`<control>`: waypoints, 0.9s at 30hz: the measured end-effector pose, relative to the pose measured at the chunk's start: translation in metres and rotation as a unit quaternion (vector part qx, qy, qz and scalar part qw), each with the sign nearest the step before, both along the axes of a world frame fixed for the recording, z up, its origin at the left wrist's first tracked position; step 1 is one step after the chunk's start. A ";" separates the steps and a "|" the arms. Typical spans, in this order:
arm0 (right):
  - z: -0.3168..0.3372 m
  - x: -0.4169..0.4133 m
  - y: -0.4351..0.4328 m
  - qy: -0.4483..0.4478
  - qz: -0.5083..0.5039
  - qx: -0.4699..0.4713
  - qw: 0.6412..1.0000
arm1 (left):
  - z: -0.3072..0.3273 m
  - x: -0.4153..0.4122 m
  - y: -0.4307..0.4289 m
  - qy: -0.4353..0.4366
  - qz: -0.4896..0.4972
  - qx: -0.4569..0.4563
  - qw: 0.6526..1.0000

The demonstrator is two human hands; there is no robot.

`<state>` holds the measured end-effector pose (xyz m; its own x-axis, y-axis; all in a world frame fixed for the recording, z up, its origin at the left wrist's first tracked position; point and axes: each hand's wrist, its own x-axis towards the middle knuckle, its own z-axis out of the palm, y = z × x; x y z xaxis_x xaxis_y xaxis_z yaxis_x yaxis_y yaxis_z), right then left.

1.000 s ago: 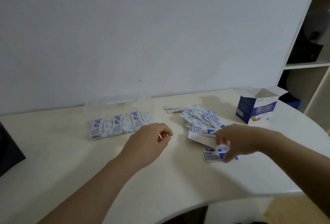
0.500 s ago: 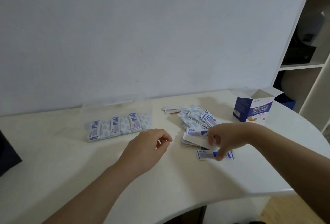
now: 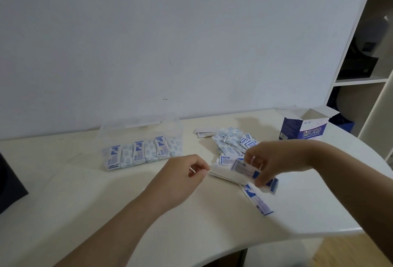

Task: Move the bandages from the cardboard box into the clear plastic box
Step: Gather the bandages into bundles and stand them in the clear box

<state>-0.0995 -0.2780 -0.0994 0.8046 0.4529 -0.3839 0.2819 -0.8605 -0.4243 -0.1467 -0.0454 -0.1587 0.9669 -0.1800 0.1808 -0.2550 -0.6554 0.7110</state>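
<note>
- Few bandages [image 3: 244,167], blurred, pinched in right hand [image 3: 276,160] just above table [image 3: 85,192].
- Left hand [image 3: 180,173] loosely curled, holding nothing.
- Loose pile [image 3: 231,141] lies just behind; one strip [image 3: 258,200] nearer.
- Clear box [image 3: 142,124] holds one row [image 3: 140,154]; cardboard box [image 3: 304,132] stands open, contents hidden. Roughly halfway, I judge.

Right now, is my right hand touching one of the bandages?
Touching. The head view shows the right hand with thumb and fingers curled round a blue-and-white bandage, pinching it above the white table.
</note>
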 end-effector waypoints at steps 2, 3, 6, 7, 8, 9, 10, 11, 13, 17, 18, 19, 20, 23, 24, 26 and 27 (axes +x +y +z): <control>0.007 -0.002 0.007 -0.038 -0.022 0.087 0.995 | 0.002 -0.001 -0.005 0.033 -0.021 -0.037 0.999; 0.008 -0.003 0.013 -0.045 -0.037 0.136 0.989 | 0.004 -0.003 -0.008 0.058 -0.033 -0.062 0.996; 0.004 -0.010 0.040 -0.034 -0.042 0.226 0.973 | 0.005 -0.009 -0.019 0.162 -0.070 -0.220 0.959; 0.000 -0.013 0.049 -0.046 -0.031 0.228 0.972 | 0.006 -0.011 -0.023 0.190 -0.075 -0.295 0.933; -0.002 -0.014 0.057 -0.068 -0.020 0.229 0.971 | 0.007 -0.012 -0.026 0.205 -0.074 -0.372 0.902; -0.002 -0.015 0.061 -0.087 -0.018 0.231 0.969 | 0.008 -0.012 -0.028 0.210 -0.062 -0.437 0.872; 0.001 -0.014 0.060 -0.094 -0.027 0.237 0.967 | 0.010 -0.011 -0.028 0.210 -0.038 -0.492 0.844; 0.004 -0.012 0.055 -0.091 -0.038 0.239 0.966 | 0.012 -0.008 -0.027 0.206 -0.008 -0.540 0.816; 0.009 -0.007 0.038 -0.093 -0.045 0.173 0.980 | 0.014 -0.002 -0.019 0.205 0.045 -0.623 0.753; -0.009 -0.008 0.015 -0.064 -0.026 -0.127 0.989 | 0.015 0.004 -0.007 0.219 0.061 -0.708 0.669; -0.015 -0.010 0.014 -0.051 -0.033 -0.157 0.986 | 0.014 0.005 -0.007 0.225 0.063 -0.712 0.662; -0.021 -0.012 0.014 -0.042 -0.042 -0.166 0.984 | 0.014 0.005 -0.007 0.230 0.070 -0.712 0.660; -0.025 -0.013 0.016 -0.040 -0.046 -0.165 0.984 | 0.014 0.005 -0.008 0.234 0.078 -0.709 0.660; -0.029 -0.012 0.023 -0.042 -0.024 -0.162 0.986 | 0.012 0.005 -0.009 0.244 0.099 -0.696 0.668; -0.029 -0.011 0.026 -0.038 -0.016 -0.156 0.987 | 0.011 0.005 -0.008 0.249 0.103 -0.690 0.672; -0.031 -0.011 0.033 -0.017 -0.008 -0.133 0.991 | 0.009 0.006 -0.007 0.260 0.108 -0.675 0.682; -0.030 -0.011 0.036 -0.012 -0.003 -0.125 0.992 | 0.008 0.006 -0.005 0.265 0.110 -0.667 0.687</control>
